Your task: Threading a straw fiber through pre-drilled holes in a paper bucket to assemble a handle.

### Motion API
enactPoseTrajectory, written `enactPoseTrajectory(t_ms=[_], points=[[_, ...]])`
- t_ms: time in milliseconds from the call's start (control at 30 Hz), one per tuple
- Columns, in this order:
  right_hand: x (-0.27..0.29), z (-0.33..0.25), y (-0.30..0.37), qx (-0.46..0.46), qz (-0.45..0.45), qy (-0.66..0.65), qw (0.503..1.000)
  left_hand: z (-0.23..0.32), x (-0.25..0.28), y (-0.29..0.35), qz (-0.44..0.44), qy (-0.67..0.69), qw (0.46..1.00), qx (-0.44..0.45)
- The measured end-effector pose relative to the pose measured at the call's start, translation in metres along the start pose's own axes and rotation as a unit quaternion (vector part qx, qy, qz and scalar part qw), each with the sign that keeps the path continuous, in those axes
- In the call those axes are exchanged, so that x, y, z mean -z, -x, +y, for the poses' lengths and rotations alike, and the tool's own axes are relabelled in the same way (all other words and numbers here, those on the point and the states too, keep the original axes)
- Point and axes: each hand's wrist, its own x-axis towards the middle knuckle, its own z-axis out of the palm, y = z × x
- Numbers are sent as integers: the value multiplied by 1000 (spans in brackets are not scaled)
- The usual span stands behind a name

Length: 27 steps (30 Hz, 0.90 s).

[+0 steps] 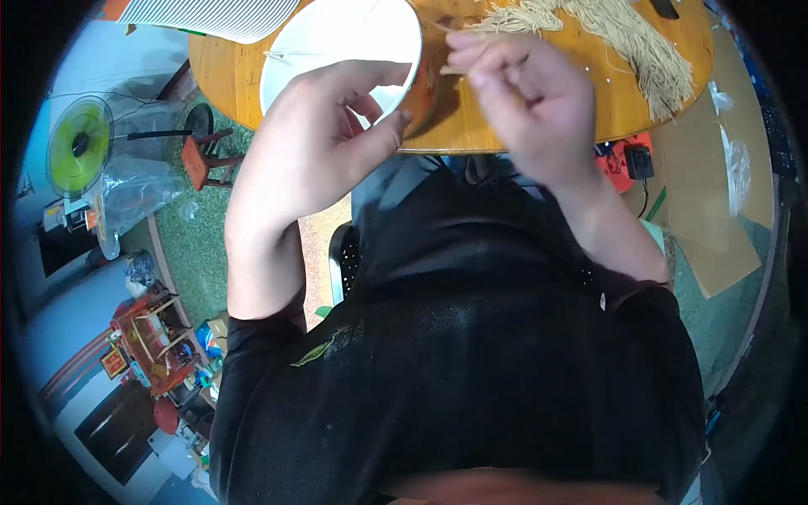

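A large white round tub (349, 34) rests tilted on the wooden table, its mouth facing me. My left hand (324, 126) lies over its near right rim, fingers curled inside and thumb at the outer side. To the right, my right hand (539, 101) is raised above the table's near edge, fingers bent and pressed together, slightly blurred. A short pale piece (453, 71) pokes out by its fingertips; its kind is unclear. Beyond that hand lie bundles of thin beige strands (623, 42). A thin pale strip (286, 55) crosses the tub's left rim.
The round wooden table (227, 80) carries a white ribbed sheet (210, 15) at its far left. A green-bladed fan (80, 143) and a red stool (198, 160) stand left. Cardboard (707, 244) lies on the floor at right, near a black plug adapter (640, 160).
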Motion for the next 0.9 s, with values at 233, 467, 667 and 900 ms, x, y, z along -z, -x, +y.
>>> enactPoseTrajectory(t_ms=[233, 467, 667, 900], points=[[-20, 10, 32, -65, -18, -8, 998, -15, -17, -5, 56, 30, 995, -73], [-30, 22, 34, 10, 69, -4, 998, -16, -22, -7, 45, 82, 994, -55], [-30, 16, 41, -72, 21, -61, 995, -15, -23, -7, 48, 59, 994, -74], [-32, 18, 40, -61, 40, -96, 993, -14, -22, -9, 36, 59, 996, -64]])
